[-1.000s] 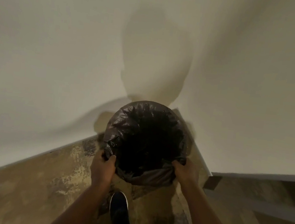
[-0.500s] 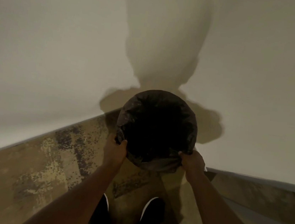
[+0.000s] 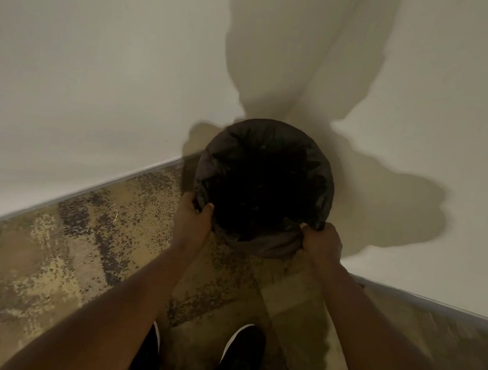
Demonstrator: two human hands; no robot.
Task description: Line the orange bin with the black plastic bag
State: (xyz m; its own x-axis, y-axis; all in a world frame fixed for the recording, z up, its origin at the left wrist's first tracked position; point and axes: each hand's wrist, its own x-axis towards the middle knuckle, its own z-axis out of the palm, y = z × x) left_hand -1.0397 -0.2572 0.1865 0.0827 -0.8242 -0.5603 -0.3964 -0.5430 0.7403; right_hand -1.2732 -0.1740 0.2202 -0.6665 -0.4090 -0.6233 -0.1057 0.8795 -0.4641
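The floor is a mottled tan-and-brown speckled carpet [image 3: 81, 245], darker patches running across it in bands, and it meets two plain off-white walls [image 3: 83, 57] that join in a corner straight ahead. A thin pale baseboard strip [image 3: 114, 182] runs along the foot of the left wall, and another along the right wall. The light is dim and warm; a broad shadow of the person spreads up the corner and across the right wall. No brand, label or writing can be read anywhere.

The black crinkled plastic bag [image 3: 264, 184] sits in the corner, stretched over a round opening whose mouth faces up toward the camera — the long axis runs roughly vertical, down into the dark interior. The bag's edge is folded outward over the rim all the way round, and it covers the bin so fully that no orange surface shows. The near edge hangs in a loose grey-black fold between the two hands.

The left hand [image 3: 191, 224] is closed on the bag's edge at the near-left of the rim, thumb hooked over the top. The right hand [image 3: 322, 240] is closed on the edge at the near-right, fingers curled into the plastic. Both bare forearms reach in from below. Two black shoes with white soles [image 3: 241, 356] stand on the carpet — just short of the bin.
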